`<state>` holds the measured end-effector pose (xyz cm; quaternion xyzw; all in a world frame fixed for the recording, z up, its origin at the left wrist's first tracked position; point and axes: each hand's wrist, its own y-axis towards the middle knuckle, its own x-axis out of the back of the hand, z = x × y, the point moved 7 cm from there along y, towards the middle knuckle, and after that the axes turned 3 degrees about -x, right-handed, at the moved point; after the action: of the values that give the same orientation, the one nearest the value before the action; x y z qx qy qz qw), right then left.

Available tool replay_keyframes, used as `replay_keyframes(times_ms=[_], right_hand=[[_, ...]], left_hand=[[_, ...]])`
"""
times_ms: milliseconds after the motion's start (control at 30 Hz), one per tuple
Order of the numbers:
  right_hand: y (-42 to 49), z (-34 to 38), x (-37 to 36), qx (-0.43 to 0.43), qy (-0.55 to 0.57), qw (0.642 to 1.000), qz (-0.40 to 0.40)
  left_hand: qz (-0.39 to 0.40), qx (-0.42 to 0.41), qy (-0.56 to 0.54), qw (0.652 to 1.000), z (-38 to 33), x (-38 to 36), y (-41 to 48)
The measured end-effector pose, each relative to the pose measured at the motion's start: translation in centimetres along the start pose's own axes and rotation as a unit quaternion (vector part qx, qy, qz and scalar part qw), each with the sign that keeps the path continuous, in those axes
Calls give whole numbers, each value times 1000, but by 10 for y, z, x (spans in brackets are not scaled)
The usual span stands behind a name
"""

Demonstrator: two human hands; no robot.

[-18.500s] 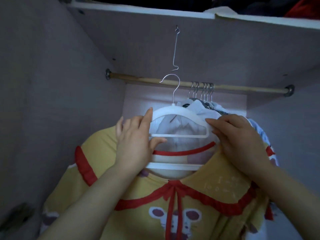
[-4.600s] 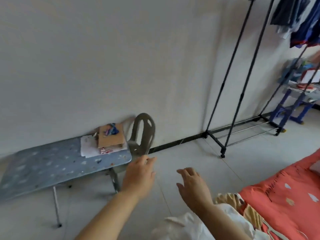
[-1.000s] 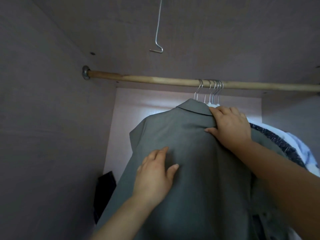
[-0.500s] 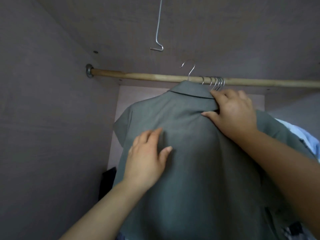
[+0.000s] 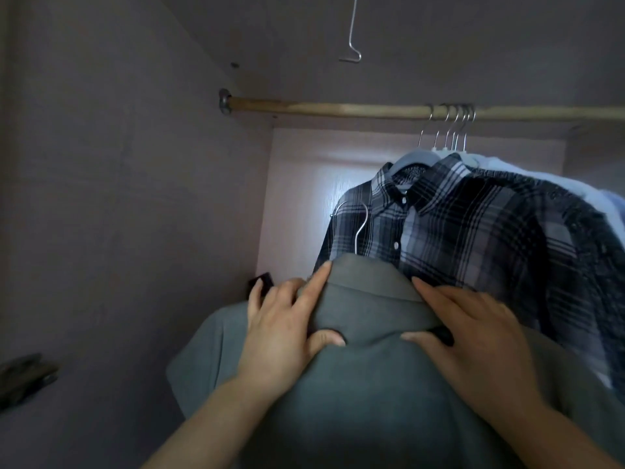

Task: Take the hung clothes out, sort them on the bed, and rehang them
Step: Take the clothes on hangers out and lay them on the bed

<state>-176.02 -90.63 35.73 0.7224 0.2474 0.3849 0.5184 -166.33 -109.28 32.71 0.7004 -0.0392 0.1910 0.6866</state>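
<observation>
Grey shirt (image 5: pixel 372 384) is off the rod now. Half a second ago its hook was still up level with the wooden rod (image 5: pixel 338 110), and now the whole thing sits lower and nearer, with the hanger hook (image 5: pixel 361 228) hanging free in front of the plaid shirt (image 5: pixel 473 238). Both hands moved onto the collar too. The left hand (image 5: pixel 284 333) was flat on the back before and now grips the left side, index finger stretched along the collar edge and thumb tucked under the fold. The right hand (image 5: pixel 473 336) has its fingers laid over the right side and its thumb pressed in below, pinching the collar. Counting what's left hanging: one plaid shirt at the front, pale clothes (image 5: pixel 602 198) behind it that I can't separate, and I make it five metal hooks (image 5: pixel 455 113) bunched tight on the one rod, far right. One bent wire (image 5: pixel 351 28) dangles from the wardrobe top, holding nothing.
</observation>
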Motion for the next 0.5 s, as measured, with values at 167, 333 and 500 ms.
replay_keyframes(times_ms=[167, 333, 500], right_hand=[[-58, 12, 24, -46, -10, 998, 48], [-123, 33, 88, -78, -46, 994, 63], [-192, 66, 168, -120, -109, 983, 92]], left_hand=[[35, -1, -49, 998, -24, 8, -46], [48, -25, -114, 992, -63, 33, -95], [78, -60, -210, 973, -113, 71, -152]])
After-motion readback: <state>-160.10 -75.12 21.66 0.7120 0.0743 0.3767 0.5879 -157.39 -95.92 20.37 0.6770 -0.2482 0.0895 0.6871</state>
